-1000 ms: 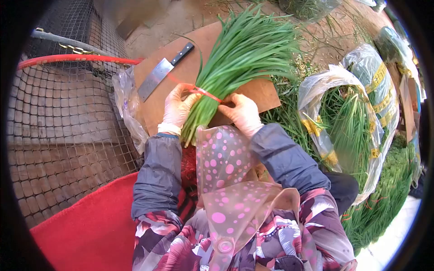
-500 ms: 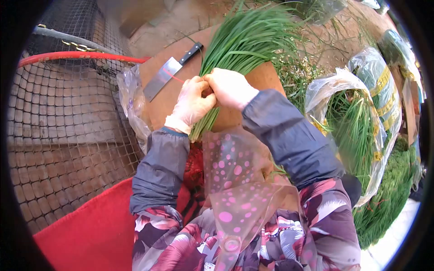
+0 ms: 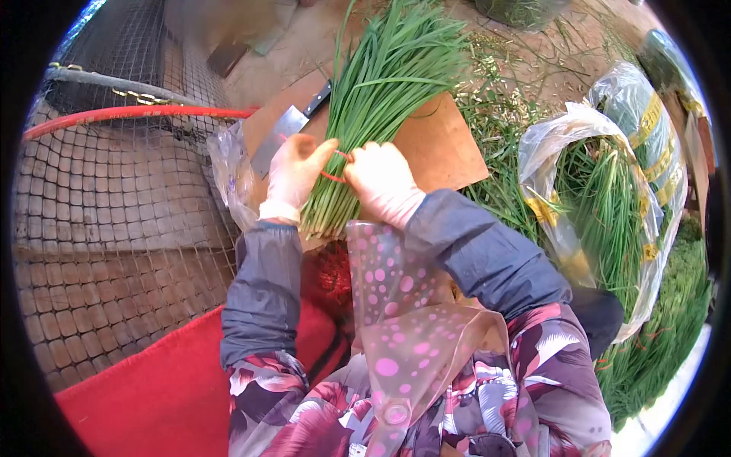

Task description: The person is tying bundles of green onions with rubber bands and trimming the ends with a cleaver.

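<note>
A bunch of long green chives (image 3: 381, 99) lies over a brown board (image 3: 445, 145), with its cut stem ends (image 3: 324, 213) toward me. A thin red tie (image 3: 330, 177) crosses the stems between my hands. On the left side of the bunch, my left hand (image 3: 293, 174) is closed, thumb toward the tie, and a bit of red shows by its fingers. My right hand (image 3: 383, 181) pinches the tie on the right side. Both hands wear pale thin gloves. A cleaver (image 3: 288, 126) with a black handle lies partly hidden behind the left hand and leaves.
To the right, an open plastic bag (image 3: 533, 152) holds more chives, with a taped bag (image 3: 647, 129) behind it. Loose trimmings (image 3: 502, 114) litter the ground. Black netting (image 3: 114, 228) and a red hose (image 3: 145, 112) are at left. Red cloth (image 3: 167, 373) lies below.
My hands have moved apart and slightly down, and the red tie now shows across the front of the stems. The bunch has shifted toward the left and covers more of the cleaver.
</note>
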The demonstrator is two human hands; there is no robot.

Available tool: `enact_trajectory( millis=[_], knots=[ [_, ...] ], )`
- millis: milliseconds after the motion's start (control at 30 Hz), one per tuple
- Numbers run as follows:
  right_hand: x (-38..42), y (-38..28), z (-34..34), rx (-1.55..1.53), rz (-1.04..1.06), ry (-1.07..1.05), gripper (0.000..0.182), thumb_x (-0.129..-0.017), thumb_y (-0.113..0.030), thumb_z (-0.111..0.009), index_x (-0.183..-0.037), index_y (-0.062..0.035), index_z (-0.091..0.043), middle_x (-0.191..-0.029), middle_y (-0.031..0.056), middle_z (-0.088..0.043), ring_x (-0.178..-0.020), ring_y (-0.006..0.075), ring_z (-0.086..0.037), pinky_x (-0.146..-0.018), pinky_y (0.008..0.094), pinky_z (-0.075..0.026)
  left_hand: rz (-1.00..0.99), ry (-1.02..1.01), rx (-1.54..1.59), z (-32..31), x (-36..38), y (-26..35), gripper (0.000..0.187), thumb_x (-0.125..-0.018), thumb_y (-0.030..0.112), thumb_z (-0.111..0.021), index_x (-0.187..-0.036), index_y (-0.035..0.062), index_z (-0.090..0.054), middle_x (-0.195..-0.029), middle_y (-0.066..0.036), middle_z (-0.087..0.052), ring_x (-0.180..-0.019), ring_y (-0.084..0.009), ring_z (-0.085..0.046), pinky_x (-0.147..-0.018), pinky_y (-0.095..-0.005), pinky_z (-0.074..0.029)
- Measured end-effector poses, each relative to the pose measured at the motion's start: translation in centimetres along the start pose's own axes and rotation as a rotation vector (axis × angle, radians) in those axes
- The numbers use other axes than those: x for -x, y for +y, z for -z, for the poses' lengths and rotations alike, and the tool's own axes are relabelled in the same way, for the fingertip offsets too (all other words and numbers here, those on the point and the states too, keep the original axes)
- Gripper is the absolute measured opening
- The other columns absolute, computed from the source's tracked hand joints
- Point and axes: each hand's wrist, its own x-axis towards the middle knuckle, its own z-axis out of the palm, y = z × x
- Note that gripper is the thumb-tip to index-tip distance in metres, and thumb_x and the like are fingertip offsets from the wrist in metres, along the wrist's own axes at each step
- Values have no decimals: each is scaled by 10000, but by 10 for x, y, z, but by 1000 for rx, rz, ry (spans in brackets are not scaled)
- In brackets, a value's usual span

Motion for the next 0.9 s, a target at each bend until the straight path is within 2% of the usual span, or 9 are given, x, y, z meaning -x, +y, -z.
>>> enact_trajectory(
  millis=[133,167,267,367,567,633,700,733,900],
  knots=[
    [11,7,-7,-379,-58,20,136,-787,-176,-571,-814,-100,-682,-822,91,-652,-815,291,-650,-691,404,-518,39,-252,-411,-34,-6,42,978,-607,225,-862,-1380,-15,-313,-1220,-152,-586,-1104,-266,-568,-936,-365,-448],
    [13,14,-7,-385,-80,27,136,-787,-176,-571,-814,-100,-682,-822,91,-652,-815,291,-650,-691,404,-518,169,-434,5,-31,-20,45,959,-598,211,-863,-1375,-1,-344,-1238,-143,-581,-1100,-257,-568,-930,-370,-451],
    [-7,14,12,-532,-54,-169,144,-794,-203,-576,-861,-90,-637,-807,120,-636,-821,309,-636,-718,416,-506,91,-451,-177,-26,-42,40,785,-654,161,-823,-1322,5,-441,-1205,-120,-606,-1070,-232,-583,-918,-360,-457],
    [-2,32,18,-406,-62,-330,163,-785,-225,-574,-862,-96,-636,-789,133,-646,-792,323,-643,-706,427,-508,61,-567,225,-23,-38,13,582,-723,116,-764,-1247,14,-533,-1145,-96,-637,-1034,-205,-600,-909,-347,-463],
    [29,84,2,-520,-110,-313,225,-786,-272,-592,-932,-129,-687,-890,95,-683,-878,279,-656,-741,401,-513,282,-209,569,-23,-25,-5,501,-714,90,-758,-1178,5,-587,-1099,-111,-651,-970,-238,-626,-888,-356,-479],
    [13,85,7,-411,-153,-283,252,-806,-285,-585,-975,-133,-692,-907,125,-677,-876,292,-651,-739,395,-511,143,-29,658,-20,-26,0,410,-713,112,-736,-1070,-46,-609,-1040,-147,-660,-894,-237,-644,-843,-363,-498],
    [11,87,37,-633,-200,-257,263,-826,-305,-595,-963,-97,-680,-851,106,-681,-786,272,-653,-682,387,-508,224,-101,889,0,-33,6,366,-752,151,-698,-1056,-34,-613,-1033,-151,-659,-878,-257,-648,-833,-374,-510],
    [15,84,69,-990,-323,-432,237,-868,-301,-586,-901,-71,-637,-761,25,-641,-689,150,-600,-616,305,-467,283,-132,1062,7,-15,34,343,-788,203,-658,-1057,-6,-621,-1041,-151,-657,-888,-267,-646,-836,-381,-518],
    [56,80,134,-1174,-253,-486,144,-844,-187,-614,-888,-52,-598,-750,18,-610,-700,113,-583,-655,272,-471,56,-58,1184,-1,24,87,339,-797,220,-627,-1063,10,-623,-1013,-112,-666,-909,-262,-639,-857,-385,-516]
  ],
)
